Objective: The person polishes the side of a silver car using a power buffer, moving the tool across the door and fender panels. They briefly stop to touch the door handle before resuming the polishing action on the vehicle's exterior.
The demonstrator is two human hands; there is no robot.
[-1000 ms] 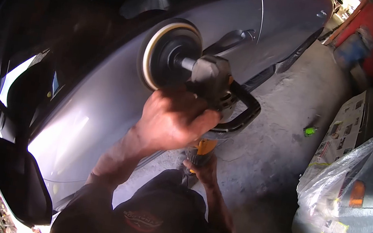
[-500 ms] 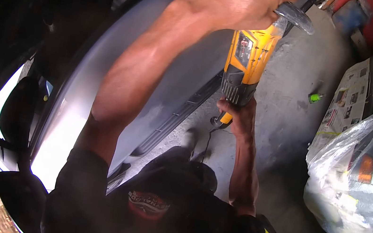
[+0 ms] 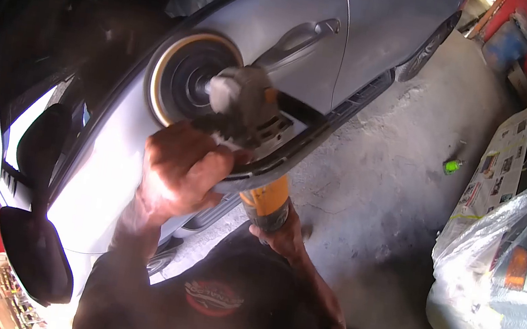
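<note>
My left hand (image 3: 182, 170) grips the polisher (image 3: 248, 129) loop handle; my right hand (image 3: 280, 234) holds its rear grip. It looks heavy and stiff, its pad (image 3: 181, 75) on the door (image 3: 299, 8) ahead.

The car door (image 3: 144, 148) is painted metal, smooth and glossy, throwing back bright light. The polisher (image 3: 259, 144) has a matt grey metal head, a black plastic loop handle and a yellow plastic body. Its pad (image 3: 181, 75) looks like soft foam with a yellowish rim. The floor (image 3: 382, 181) is rough, dusty concrete. A clear plastic bag (image 3: 497, 278) is crinkled and shiny beside printed newspaper (image 3: 499, 164).
</note>
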